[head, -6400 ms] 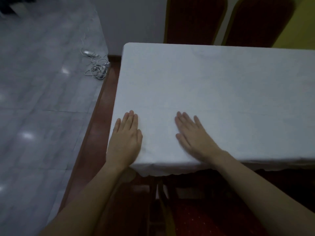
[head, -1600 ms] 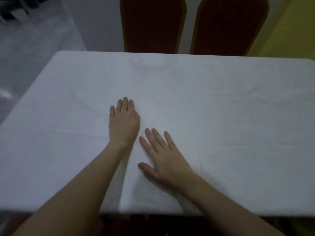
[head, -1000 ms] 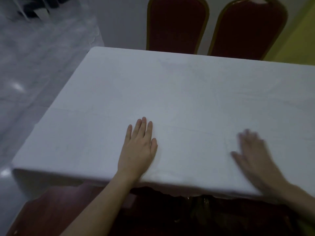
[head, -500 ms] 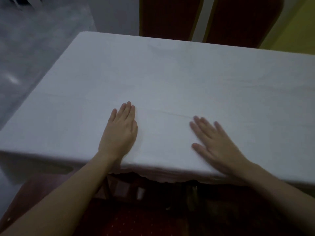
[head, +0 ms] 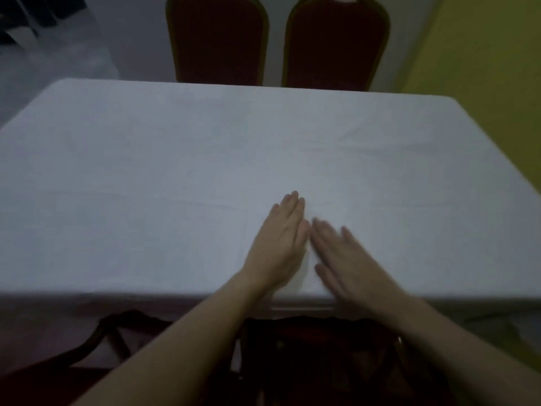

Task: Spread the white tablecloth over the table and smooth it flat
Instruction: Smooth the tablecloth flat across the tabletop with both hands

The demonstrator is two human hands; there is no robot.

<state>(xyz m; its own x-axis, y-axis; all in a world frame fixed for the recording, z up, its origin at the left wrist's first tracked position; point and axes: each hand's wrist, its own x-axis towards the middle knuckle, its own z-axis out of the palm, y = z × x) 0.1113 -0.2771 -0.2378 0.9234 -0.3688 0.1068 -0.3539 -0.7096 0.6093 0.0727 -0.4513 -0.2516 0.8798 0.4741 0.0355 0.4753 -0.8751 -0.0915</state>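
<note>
Covering the whole surface, the white tablecloth [head: 175,171] lies spread from the far edge to the near edge, where it hangs over the front. Toward the left it looks flat, with only a faint crease line running across its middle. Near the centre, the left hand [head: 278,247] rests palm down on the cloth close to the near edge, its fingers straight and together, its grip fully open with nothing held. Just beside it, almost touching, the right hand [head: 348,262] also lies flat on the cloth with fingers spread; it is blurred, and its grip is likewise open and empty. Farther right, soft wrinkles [head: 380,142] fan across the cloth. Beyond the far edge stand two red chairs [head: 216,39], side by side.
</note>
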